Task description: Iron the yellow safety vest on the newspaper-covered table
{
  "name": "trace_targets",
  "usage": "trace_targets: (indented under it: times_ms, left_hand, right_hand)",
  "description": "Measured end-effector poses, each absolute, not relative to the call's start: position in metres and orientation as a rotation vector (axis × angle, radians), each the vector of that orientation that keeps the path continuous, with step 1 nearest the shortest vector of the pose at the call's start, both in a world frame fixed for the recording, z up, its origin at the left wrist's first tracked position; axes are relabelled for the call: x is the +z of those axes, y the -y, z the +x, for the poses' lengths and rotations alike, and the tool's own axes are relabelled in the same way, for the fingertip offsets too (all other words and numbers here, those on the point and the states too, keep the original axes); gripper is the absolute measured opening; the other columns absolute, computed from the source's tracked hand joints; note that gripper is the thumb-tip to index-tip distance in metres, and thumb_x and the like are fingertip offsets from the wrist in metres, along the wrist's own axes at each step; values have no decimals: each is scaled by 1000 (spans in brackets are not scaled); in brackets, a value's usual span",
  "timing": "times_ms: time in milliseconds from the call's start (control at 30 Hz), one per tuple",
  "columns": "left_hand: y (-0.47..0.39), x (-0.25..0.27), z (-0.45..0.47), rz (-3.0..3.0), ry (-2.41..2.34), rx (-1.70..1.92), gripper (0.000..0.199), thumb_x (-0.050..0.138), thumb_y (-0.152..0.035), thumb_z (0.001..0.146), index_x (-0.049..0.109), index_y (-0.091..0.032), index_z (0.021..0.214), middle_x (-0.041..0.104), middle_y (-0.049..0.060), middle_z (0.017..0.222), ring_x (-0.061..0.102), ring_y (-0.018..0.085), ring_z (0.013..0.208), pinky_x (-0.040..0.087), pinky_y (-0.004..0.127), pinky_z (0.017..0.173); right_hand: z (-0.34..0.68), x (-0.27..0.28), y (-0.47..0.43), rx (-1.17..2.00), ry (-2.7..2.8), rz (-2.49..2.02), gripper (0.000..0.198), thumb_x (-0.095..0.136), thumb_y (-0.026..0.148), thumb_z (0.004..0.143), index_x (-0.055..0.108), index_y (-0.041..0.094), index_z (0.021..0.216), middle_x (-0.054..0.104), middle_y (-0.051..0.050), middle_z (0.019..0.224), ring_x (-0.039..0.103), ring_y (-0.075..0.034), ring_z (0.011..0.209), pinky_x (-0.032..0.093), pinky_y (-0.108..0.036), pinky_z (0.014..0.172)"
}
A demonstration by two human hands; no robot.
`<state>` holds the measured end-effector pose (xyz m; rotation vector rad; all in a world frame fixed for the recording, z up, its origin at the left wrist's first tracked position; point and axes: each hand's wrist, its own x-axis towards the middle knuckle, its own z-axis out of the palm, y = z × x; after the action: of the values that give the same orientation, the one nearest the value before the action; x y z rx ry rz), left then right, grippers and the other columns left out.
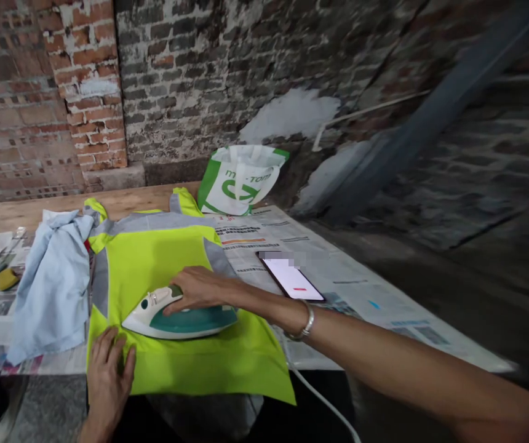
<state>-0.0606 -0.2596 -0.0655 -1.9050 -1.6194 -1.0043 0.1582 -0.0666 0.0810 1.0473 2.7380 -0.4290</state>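
Observation:
A white and teal clothes iron (190,323) lies with its soleplate down on a neon yellow shirt (154,258) with grey bands. My right hand (200,288) is wrapped round the iron's handle, and a silver bracelet circles that wrist. On the shirt's lower left edge rests my left hand (109,369), fingers apart and holding nothing, a little short of the iron's tip. The shirt's bottom hem hangs over the table's front edge. From behind the right wrist a white cord (322,397) runs down past that edge.
Newspaper (366,332) covers the wooden table. A light blue garment (56,289) lies left of the shirt, near a yellow sponge-like piece (6,279). A lit phone (292,277) lies to the right. Behind stand a green and white bag (243,181) and a brick wall (190,80).

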Motion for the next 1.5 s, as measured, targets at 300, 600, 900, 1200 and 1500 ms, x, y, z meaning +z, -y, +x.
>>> trace_targets:
  times_ms: [300, 600, 900, 1200, 1500]
  left_hand:
    - [263, -76, -60, -1893, 1661, -991, 12, 60, -24, 103, 67, -19, 111, 76, 11, 116, 72, 27, 116, 60, 42, 94]
    - [260, -81, -63, -1905, 1633, -949, 13, 62, -21, 101, 70, -19, 112, 78, 11, 114, 73, 28, 115, 58, 40, 91]
    - [256, -78, -62, -1916, 1614, -906, 13, 64, -17, 100, 69, -16, 112, 77, 14, 114, 72, 29, 114, 56, 41, 92]
    - [254, -80, -67, -1849, 1690, -1039, 12, 68, -27, 98, 59, -20, 100, 72, 14, 116, 71, 29, 113, 57, 44, 96]
    - [253, -74, -72, -1812, 1678, -1005, 11, 61, -28, 100, 55, -23, 92, 71, 11, 111, 70, 26, 100, 56, 40, 87]
  right_hand:
    - [122, 72, 5, -329, -2755, 1277, 65, 64, 85, 83, 82, 24, 96, 83, -12, 97, 77, -28, 94, 43, -28, 65]
    - [80, 68, -108, -248, -2721, 1644, 81, 60, 82, 87, 76, 11, 124, 75, -24, 127, 71, -35, 118, 52, -35, 87]
    - [82, 73, -138, -461, -2682, 1497, 73, 66, 82, 82, 82, 13, 99, 80, -16, 90, 73, -28, 84, 51, -33, 73]
    - [129, 86, -9, -563, -2748, 1017, 62, 72, 79, 78, 82, 19, 88, 79, -7, 87, 68, -20, 74, 38, -29, 62]
    - [160, 86, 88, -467, -2742, 1132, 65, 68, 82, 83, 84, 21, 93, 82, -13, 92, 78, -28, 89, 43, -28, 63]
